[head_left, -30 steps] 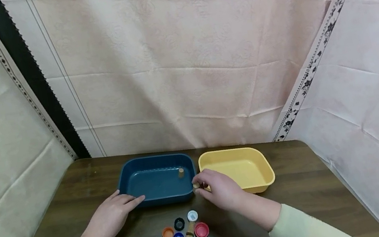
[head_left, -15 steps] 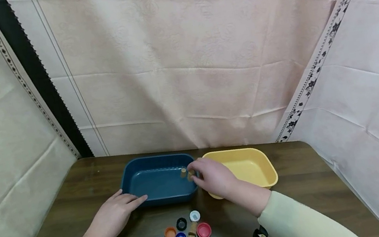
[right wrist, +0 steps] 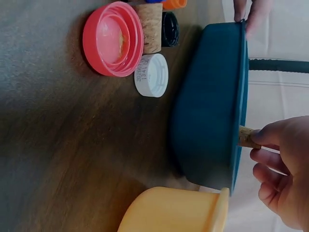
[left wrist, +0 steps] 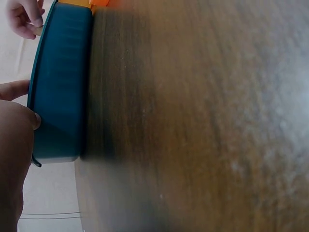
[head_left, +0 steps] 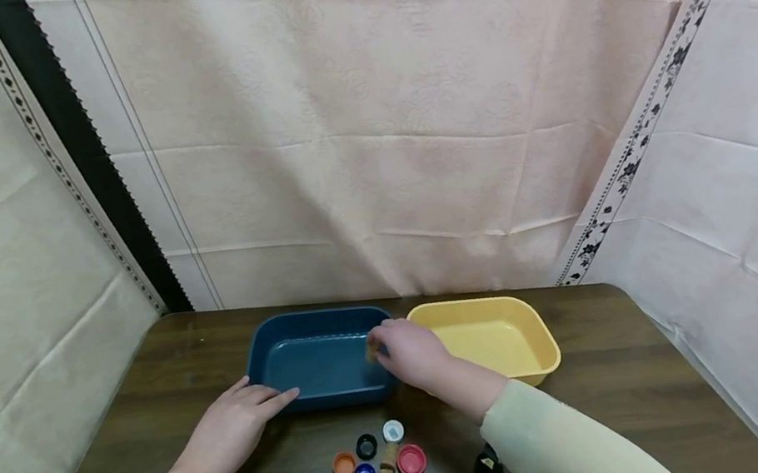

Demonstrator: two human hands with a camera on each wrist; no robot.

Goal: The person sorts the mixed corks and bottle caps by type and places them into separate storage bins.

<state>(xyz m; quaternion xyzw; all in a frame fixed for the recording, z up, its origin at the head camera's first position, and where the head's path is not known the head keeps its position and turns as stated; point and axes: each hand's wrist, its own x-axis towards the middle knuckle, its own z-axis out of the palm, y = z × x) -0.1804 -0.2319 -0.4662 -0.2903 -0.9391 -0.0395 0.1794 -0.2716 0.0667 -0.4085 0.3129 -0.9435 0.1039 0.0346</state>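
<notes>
Cork stopper (right wrist: 248, 137), tan with darker flecks, is short and roughly cylindrical. It sits at the right-hand end of the blue tray (right wrist: 207, 111), on the side next to the yellow tray (head_left: 503, 337). Its long axis runs close to upright with a slight tilt, one end up at the fingertips and the other pointing down into the blue tray; I cannot tell whether that lower end touches the tray floor. The right hand (head_left: 412, 351) is narrowed to a pinch on the upper end, its remaining fingers curled loosely. The left hand (head_left: 233, 427) grips the near left corner of the blue tray, one digit against the outer wall and another over the rim
</notes>
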